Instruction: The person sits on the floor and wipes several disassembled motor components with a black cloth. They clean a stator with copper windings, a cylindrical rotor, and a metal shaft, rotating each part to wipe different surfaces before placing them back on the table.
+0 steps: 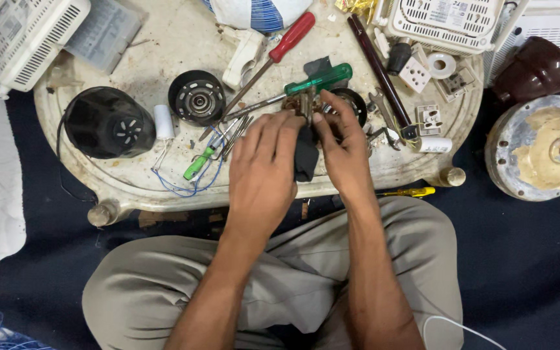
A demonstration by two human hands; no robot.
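Observation:
My left hand (264,165) and my right hand (341,146) meet over the near edge of a low, worn oval table (163,45). Between their fingertips they pinch a small brownish metal part (301,104) with copper-coloured windings. A black cloth or wrap (305,155) hangs from it between the two hands. Both hands have fingers closed on this part. A black round motor piece (356,104) lies just behind my right hand, partly hidden.
On the table lie a red-handled screwdriver (290,37), a green-handled screwdriver (319,79), a small green tester (199,163), a black motor housing (108,122), a round black rotor cup (196,97), sockets, white plastic casings. A yellow screwdriver (409,192) and a round metal base (539,148) lie to the right.

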